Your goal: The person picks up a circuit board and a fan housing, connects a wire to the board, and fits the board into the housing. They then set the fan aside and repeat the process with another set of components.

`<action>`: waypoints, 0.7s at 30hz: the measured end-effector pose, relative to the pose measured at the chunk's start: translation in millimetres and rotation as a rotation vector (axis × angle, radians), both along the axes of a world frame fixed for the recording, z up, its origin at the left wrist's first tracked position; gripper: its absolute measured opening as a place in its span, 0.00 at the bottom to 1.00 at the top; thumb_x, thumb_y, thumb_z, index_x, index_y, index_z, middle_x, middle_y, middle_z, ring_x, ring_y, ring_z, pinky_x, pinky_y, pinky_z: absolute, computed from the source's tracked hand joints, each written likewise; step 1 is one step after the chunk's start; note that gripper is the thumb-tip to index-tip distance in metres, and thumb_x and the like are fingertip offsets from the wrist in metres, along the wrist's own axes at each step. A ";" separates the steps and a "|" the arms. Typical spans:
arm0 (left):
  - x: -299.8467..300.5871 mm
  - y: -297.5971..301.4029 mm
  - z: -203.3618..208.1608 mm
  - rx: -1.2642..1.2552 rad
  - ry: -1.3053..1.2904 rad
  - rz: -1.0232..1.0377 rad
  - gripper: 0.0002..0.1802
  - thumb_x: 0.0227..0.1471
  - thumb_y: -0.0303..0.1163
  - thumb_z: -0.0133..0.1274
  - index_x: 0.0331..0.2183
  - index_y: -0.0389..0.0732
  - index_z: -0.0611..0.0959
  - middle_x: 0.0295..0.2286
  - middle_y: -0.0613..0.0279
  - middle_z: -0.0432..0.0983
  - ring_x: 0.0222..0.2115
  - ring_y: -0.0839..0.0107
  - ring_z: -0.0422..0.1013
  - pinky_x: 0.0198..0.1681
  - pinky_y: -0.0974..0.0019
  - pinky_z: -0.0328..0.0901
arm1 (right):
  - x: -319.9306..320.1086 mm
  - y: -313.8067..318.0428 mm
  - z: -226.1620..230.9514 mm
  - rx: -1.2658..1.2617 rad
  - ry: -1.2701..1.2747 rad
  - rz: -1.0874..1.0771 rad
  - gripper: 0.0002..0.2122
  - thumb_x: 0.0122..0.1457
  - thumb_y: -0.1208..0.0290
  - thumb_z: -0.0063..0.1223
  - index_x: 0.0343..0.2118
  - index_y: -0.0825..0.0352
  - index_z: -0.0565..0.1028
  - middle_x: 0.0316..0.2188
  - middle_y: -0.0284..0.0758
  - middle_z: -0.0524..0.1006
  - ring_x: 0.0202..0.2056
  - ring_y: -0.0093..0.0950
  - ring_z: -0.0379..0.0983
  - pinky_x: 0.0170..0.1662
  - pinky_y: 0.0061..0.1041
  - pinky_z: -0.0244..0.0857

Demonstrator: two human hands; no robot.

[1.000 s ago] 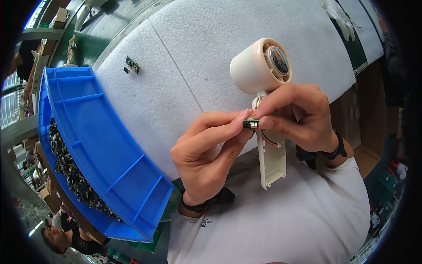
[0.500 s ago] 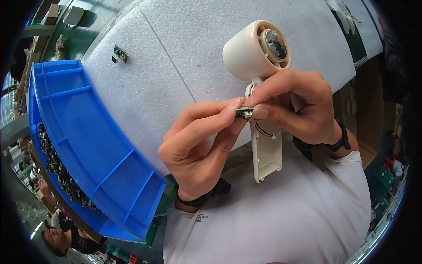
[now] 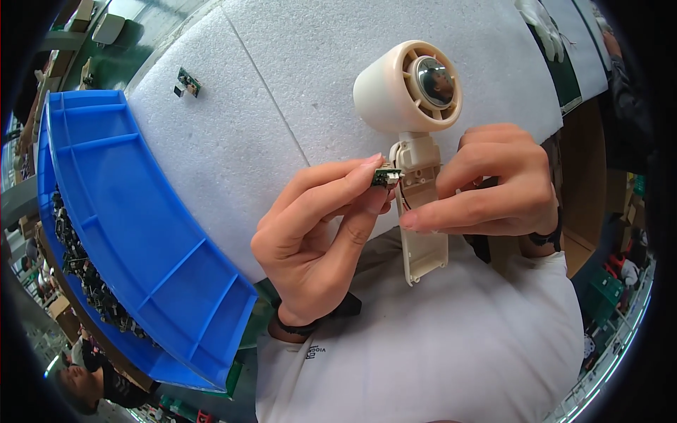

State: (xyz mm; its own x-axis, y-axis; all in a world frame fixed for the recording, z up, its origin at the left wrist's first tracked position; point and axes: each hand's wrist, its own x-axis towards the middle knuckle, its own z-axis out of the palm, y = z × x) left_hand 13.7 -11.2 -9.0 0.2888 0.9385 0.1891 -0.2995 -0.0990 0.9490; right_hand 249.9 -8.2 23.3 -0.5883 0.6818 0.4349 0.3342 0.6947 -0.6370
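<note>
My left hand (image 3: 314, 236) pinches a small green circuit board (image 3: 385, 177) with a white connector on it, close to the left edge of the fan's handle. A cream handheld fan (image 3: 388, 95) lies on the white foam-covered table, its round head away from me. Its handle shell (image 3: 425, 262) is uncovered and points toward me. Thin red and black wires (image 3: 403, 200) run inside the handle, partly hidden by my fingers. Over the handle's right side, my right hand (image 3: 504, 185) has its thumb and curled forefinger apart, the thumb tip lying across the shell near the wires.
At the left stands a blue plastic bin (image 3: 151, 211), with many small dark boards (image 3: 88, 278) beyond its near panel. Another loose circuit board (image 3: 187, 83) lies on the foam sheet. White gloves (image 3: 541, 28) rest at the far right, above an open cardboard box (image 3: 584, 183). Other people are at the edges.
My right hand has let go of the circuit board and moved right and down over the handle, its fingers spreading. My left hand still holds the board, almost in place.
</note>
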 end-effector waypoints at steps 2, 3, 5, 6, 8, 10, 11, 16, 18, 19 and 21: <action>-0.4 1.1 2.8 0.040 0.036 -0.013 0.20 0.52 0.07 0.53 0.47 0.28 0.82 0.43 0.45 0.77 0.39 0.66 0.78 0.42 0.69 0.75 | -3.5 0.4 -3.5 0.008 0.013 0.031 0.15 0.44 0.73 0.73 0.38 0.58 0.86 0.25 0.27 0.76 0.21 0.19 0.65 0.23 0.19 0.56; -0.8 1.2 3.7 0.060 0.055 -0.020 0.20 0.52 0.07 0.53 0.47 0.28 0.82 0.43 0.45 0.77 0.39 0.66 0.78 0.42 0.69 0.75 | -8.8 -1.0 -4.4 -0.023 0.088 -0.040 0.15 0.45 0.74 0.72 0.39 0.59 0.86 0.27 0.28 0.76 0.23 0.19 0.66 0.24 0.19 0.57; -0.9 0.3 4.5 0.042 0.040 -0.015 0.19 0.52 0.08 0.53 0.47 0.28 0.82 0.44 0.45 0.76 0.39 0.66 0.78 0.42 0.69 0.76 | -19.1 -3.6 -4.9 -0.084 0.236 -0.183 0.14 0.48 0.75 0.69 0.40 0.60 0.85 0.30 0.30 0.77 0.27 0.19 0.67 0.26 0.18 0.59; -0.4 0.0 4.7 0.023 0.023 -0.016 0.19 0.52 0.08 0.53 0.47 0.28 0.81 0.44 0.45 0.76 0.39 0.66 0.78 0.42 0.69 0.76 | -21.8 -3.9 -4.8 -0.081 0.237 -0.180 0.14 0.48 0.75 0.69 0.40 0.60 0.85 0.30 0.30 0.77 0.27 0.19 0.67 0.26 0.18 0.59; -0.7 -1.2 4.2 0.000 0.013 -0.022 0.19 0.53 0.08 0.53 0.47 0.28 0.81 0.44 0.45 0.76 0.39 0.66 0.78 0.42 0.68 0.76 | -27.4 -7.5 -6.2 -0.048 0.208 -0.252 0.14 0.50 0.77 0.67 0.42 0.63 0.84 0.32 0.32 0.78 0.30 0.19 0.68 0.28 0.18 0.60; -0.2 -1.7 3.2 -0.037 -0.044 -0.006 0.18 0.53 0.09 0.53 0.47 0.28 0.81 0.44 0.44 0.76 0.40 0.66 0.78 0.42 0.68 0.76 | -31.2 -9.4 -6.9 -0.032 0.196 -0.293 0.14 0.51 0.78 0.66 0.43 0.65 0.84 0.33 0.33 0.78 0.32 0.20 0.69 0.30 0.17 0.60; 0.0 -1.9 2.6 -0.056 -0.072 0.001 0.18 0.54 0.09 0.53 0.47 0.27 0.81 0.44 0.44 0.76 0.40 0.65 0.78 0.42 0.68 0.76 | -32.6 -9.9 -6.4 -0.033 0.173 -0.315 0.14 0.51 0.80 0.65 0.43 0.66 0.83 0.34 0.34 0.78 0.32 0.20 0.69 0.30 0.17 0.61; -0.8 -2.8 2.4 -0.054 -0.055 0.025 0.18 0.54 0.09 0.53 0.47 0.27 0.81 0.44 0.44 0.76 0.40 0.65 0.78 0.43 0.67 0.76 | -48.5 -21.8 10.1 -0.281 0.231 -0.496 0.14 0.51 0.84 0.61 0.43 0.71 0.80 0.35 0.35 0.79 0.31 0.21 0.71 0.31 0.17 0.62; -0.4 -2.1 0.1 -0.016 -0.030 0.022 0.18 0.54 0.09 0.53 0.47 0.27 0.81 0.44 0.44 0.76 0.40 0.65 0.78 0.43 0.67 0.76 | -47.9 -24.5 10.0 -0.400 0.278 -0.575 0.14 0.51 0.85 0.61 0.42 0.72 0.80 0.36 0.36 0.79 0.31 0.21 0.71 0.31 0.17 0.62; -0.2 -2.0 -0.4 0.003 -0.018 0.022 0.18 0.54 0.09 0.52 0.47 0.27 0.81 0.44 0.44 0.76 0.40 0.65 0.78 0.43 0.67 0.76 | -43.5 -23.2 4.5 -0.295 0.256 -0.560 0.13 0.50 0.85 0.60 0.41 0.71 0.79 0.36 0.36 0.80 0.30 0.20 0.71 0.30 0.17 0.62; 0.5 -2.1 0.5 -0.008 -0.027 0.019 0.18 0.54 0.09 0.52 0.47 0.28 0.81 0.44 0.44 0.76 0.40 0.65 0.78 0.43 0.67 0.76 | -36.5 -19.8 -5.3 -0.088 0.210 -0.525 0.13 0.50 0.86 0.60 0.40 0.70 0.79 0.36 0.37 0.80 0.28 0.18 0.70 0.29 0.16 0.61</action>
